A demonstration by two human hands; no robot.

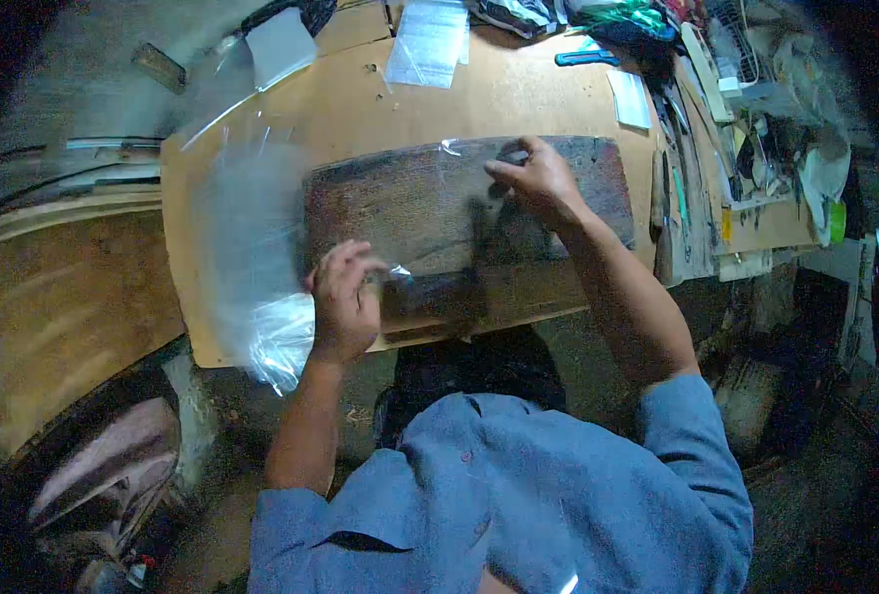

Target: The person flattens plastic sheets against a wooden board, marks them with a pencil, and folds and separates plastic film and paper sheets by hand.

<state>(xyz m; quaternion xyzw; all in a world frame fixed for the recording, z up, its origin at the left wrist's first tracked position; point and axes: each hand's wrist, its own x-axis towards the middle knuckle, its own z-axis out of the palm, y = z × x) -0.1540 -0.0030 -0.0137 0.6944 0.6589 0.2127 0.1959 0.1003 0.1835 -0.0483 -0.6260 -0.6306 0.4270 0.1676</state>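
A dark, worn wooden board (410, 203) lies on the tan tabletop before me. My right hand (538, 180) is over its upper right part, thumb and forefinger curved with a gap between them; I make out nothing held there. Near the board's lower left corner is my left hand (343, 302), slightly blurred, its fingers apart. Clear plastic film (251, 238), smeared by motion, spreads along the left side of the table, with a bright crumpled end beside my left wrist. Small glints show on the board's upper edge and near my left fingertips.
A blue cutter knife (588, 58) lies at the back of the tan table (340, 109). Clear plastic bags (427, 45) and a small white sheet (629, 99) are also there. Several tools and strips (682, 188) crowd the right edge. A brown panel (73, 307) stands at left.
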